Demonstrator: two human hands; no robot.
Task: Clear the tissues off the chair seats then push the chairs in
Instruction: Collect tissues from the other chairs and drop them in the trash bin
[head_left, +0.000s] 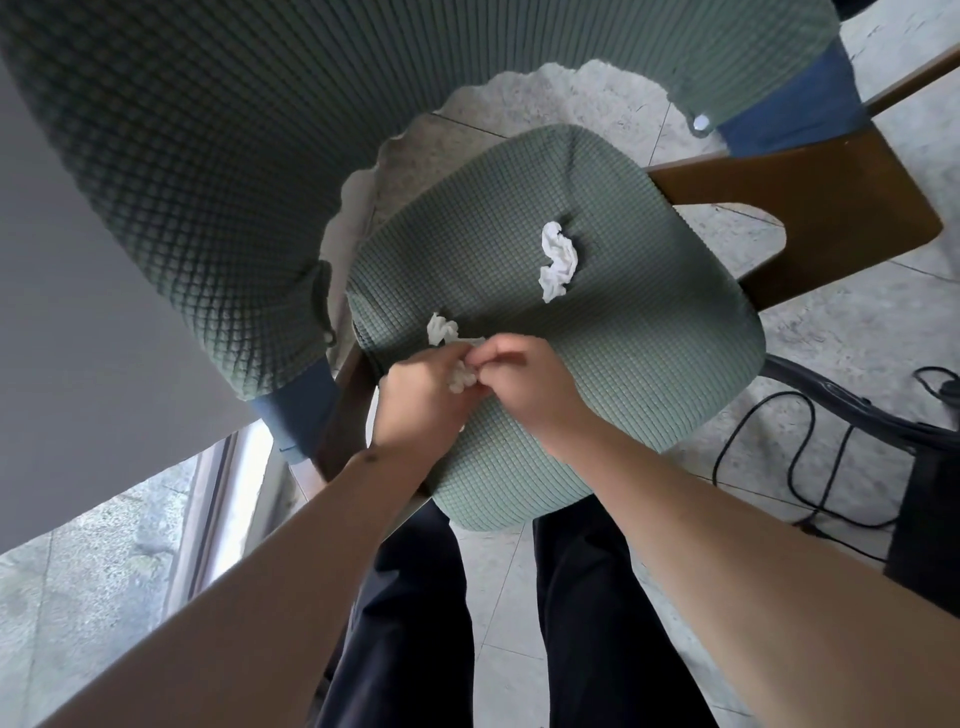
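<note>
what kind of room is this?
Probably a home dining area: a wooden chair with a green fabric seat cover, a tiled floor, and black cables lying on it.

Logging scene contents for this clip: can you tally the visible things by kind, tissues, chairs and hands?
Tissues: 3, a loose tissue mid-seat, a second tissue by the hands, a held tissue
Chairs: 1, the green chair
Hands: 2, left hand and right hand, both on the held tissue
Total: 6
</note>
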